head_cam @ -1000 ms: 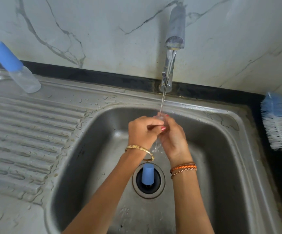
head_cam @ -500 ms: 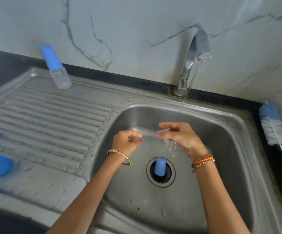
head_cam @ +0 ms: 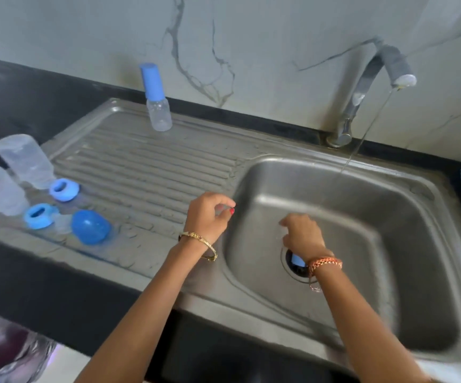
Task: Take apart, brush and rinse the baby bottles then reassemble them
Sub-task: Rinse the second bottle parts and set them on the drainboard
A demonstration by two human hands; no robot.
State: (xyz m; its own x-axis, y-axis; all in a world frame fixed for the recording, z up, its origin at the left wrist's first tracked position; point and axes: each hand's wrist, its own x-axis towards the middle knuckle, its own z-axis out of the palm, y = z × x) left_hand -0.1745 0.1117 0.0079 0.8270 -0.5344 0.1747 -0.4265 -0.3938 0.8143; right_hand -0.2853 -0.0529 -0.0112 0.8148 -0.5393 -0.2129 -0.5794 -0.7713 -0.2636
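My hands have parted.
Left hand (head_cam: pixel 210 214) pinches a small clear piece, blurred; right hand (head_cam: pixel 302 234) curled over the sink (head_cam: pixel 389 189), contents unclear.

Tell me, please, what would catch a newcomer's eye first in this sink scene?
Probably the blue parts: a dome cap and two screw rings beside upturned clear bottles at the drainboard's left end, and a capped bottle standing at the back. Next, the tap running into the basin, where the right hand reaches over the drain.
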